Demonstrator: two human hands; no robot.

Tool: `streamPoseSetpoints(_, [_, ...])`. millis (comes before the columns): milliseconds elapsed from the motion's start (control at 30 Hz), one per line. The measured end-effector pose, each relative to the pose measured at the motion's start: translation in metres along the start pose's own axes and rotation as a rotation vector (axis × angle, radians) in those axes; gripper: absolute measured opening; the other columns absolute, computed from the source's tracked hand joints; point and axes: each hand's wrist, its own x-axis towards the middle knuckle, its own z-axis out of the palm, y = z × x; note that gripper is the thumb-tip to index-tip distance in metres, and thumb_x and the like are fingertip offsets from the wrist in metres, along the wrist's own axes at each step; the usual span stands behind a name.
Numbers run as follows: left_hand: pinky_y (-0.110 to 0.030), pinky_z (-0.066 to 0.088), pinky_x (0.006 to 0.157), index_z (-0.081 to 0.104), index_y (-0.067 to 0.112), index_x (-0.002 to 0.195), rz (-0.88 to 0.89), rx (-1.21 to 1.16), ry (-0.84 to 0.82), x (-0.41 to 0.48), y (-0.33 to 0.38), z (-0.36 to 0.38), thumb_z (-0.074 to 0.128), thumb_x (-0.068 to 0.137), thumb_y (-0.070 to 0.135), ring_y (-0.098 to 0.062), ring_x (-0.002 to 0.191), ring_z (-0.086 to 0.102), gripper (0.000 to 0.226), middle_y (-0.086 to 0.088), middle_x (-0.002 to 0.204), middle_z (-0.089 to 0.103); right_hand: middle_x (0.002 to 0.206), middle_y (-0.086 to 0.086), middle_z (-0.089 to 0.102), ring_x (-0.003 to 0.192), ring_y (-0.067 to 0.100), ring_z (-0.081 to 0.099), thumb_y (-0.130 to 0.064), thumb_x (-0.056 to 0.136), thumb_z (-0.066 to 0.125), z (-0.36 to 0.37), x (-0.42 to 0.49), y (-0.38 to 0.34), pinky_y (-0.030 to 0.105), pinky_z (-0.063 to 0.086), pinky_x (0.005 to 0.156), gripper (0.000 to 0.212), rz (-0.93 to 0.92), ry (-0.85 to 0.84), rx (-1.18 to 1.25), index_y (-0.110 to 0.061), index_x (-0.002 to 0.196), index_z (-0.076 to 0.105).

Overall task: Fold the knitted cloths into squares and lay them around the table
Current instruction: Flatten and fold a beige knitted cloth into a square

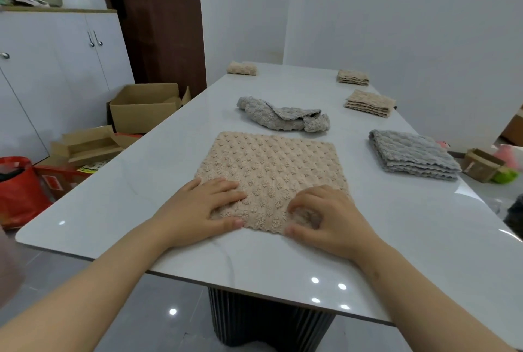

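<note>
Lying flat near the front edge of the table (135, 198) is a tan cloth (271, 170). The left hand (202, 208) presses on it, fingers straight and close together. The right hand (332, 220) curls its fingers and seems to pinch the near edge. A crumpled grey cloth (283, 117) lies just behind.

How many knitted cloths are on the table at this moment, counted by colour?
Beige: 4 (spread beige cloth, far-left folded beige cloth, far-right folded beige cloth, mid-right folded beige cloth)
Grey: 2 (crumpled grey cloth, folded grey cloth)
Total: 6
</note>
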Motion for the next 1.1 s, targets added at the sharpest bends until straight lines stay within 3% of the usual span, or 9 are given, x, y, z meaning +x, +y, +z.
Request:
streamPoseSetpoints(133, [-0.027,0.001,0.114,0.027,0.050,0.138,-0.005,-0.016,0.024,-0.001,0.000,0.001,-0.007,0.044,0.097,0.004,0.141,0.005,0.110,0.025,0.151,0.018,0.104,-0.014,0.064,0.102,0.006,0.050,-0.067,0.067,0.047,0.000,0.000,-0.001,0.027,0.035,0.092,0.051,-0.026,-0.038,-0.002,-0.031,0.095,0.070])
streamPoseSetpoints(267, [-0.025,0.011,0.113,0.044,0.044,0.131,0.012,-0.112,0.103,-0.005,0.001,0.000,0.015,0.053,0.094,0.009,0.133,0.019,0.097,0.023,0.143,0.036,0.088,-0.012,0.070,0.083,0.013,0.062,-0.045,0.073,0.053,0.002,0.000,-0.004,0.028,0.049,0.077,0.030,-0.063,0.060,-0.029,-0.024,0.083,0.073])
streamPoseSetpoints(400, [-0.014,0.036,0.080,0.061,0.031,0.117,-0.048,-0.194,0.301,-0.010,0.007,0.000,0.036,0.067,0.063,-0.007,0.099,0.057,0.064,0.017,0.109,0.064,0.076,-0.007,0.069,0.075,0.019,0.062,-0.019,0.070,0.054,-0.001,-0.001,-0.007,0.026,0.046,0.062,0.022,0.002,0.114,-0.092,-0.018,0.084,0.070])
streamPoseSetpoints(467, [-0.021,0.038,0.070,0.062,0.025,0.112,-0.116,-0.201,0.371,-0.011,0.007,0.000,0.053,0.079,0.035,-0.010,0.078,0.055,0.035,0.016,0.085,0.061,0.086,-0.003,0.068,0.085,0.022,0.059,-0.013,0.074,0.057,-0.003,-0.001,-0.007,0.028,0.041,0.066,0.025,0.069,0.120,-0.102,-0.018,0.096,0.067])
streamPoseSetpoints(533, [-0.024,0.038,0.071,0.059,0.019,0.106,-0.173,-0.219,0.434,-0.012,0.006,0.000,0.055,0.080,0.007,-0.011,0.079,0.052,0.029,0.012,0.085,0.059,0.084,-0.003,0.067,0.084,0.025,0.059,-0.015,0.074,0.057,-0.005,-0.003,-0.006,0.030,0.040,0.065,0.024,0.085,0.141,-0.116,-0.018,0.096,0.064])
streamPoseSetpoints(700, [-0.016,0.041,0.075,0.054,0.024,0.093,-0.226,-0.333,0.542,-0.012,0.000,0.002,0.056,0.072,-0.006,-0.011,0.089,0.059,0.037,0.008,0.093,0.061,0.080,0.004,0.067,0.078,0.032,0.059,-0.005,0.066,0.066,-0.010,-0.006,0.006,0.029,0.034,0.065,0.026,0.215,0.272,-0.076,-0.013,0.091,0.064])
streamPoseSetpoints(867, [0.003,0.036,0.070,0.055,0.039,0.090,-0.292,-0.584,0.675,-0.014,-0.004,-0.005,0.062,0.075,-0.004,0.013,0.078,0.058,0.046,0.020,0.088,0.063,0.082,-0.003,0.066,0.083,0.021,0.059,-0.005,0.073,0.062,-0.011,-0.006,0.016,0.030,0.045,0.072,0.020,0.431,0.410,0.207,-0.019,0.087,0.063])
streamPoseSetpoints(1000, [-0.031,0.051,0.073,0.051,0.038,0.087,-0.337,-0.683,0.696,-0.014,-0.005,-0.005,0.057,0.075,-0.006,-0.014,0.080,0.063,0.046,0.019,0.093,0.064,0.077,-0.018,0.062,0.074,-0.009,0.056,-0.001,0.079,0.059,-0.013,-0.004,0.014,0.001,0.037,0.065,0.022,0.458,0.517,0.411,-0.023,0.083,0.062])
streamPoseSetpoints(1100, [-0.017,0.045,0.074,0.051,0.040,0.092,-0.307,-0.620,0.648,-0.013,-0.006,-0.004,0.061,0.077,-0.001,-0.016,0.085,0.061,0.045,0.016,0.094,0.064,0.080,-0.020,0.062,0.073,-0.021,0.052,-0.004,0.082,0.060,-0.016,-0.003,0.013,-0.003,0.035,0.064,0.018,0.475,0.566,0.536,-0.022,0.084,0.063])
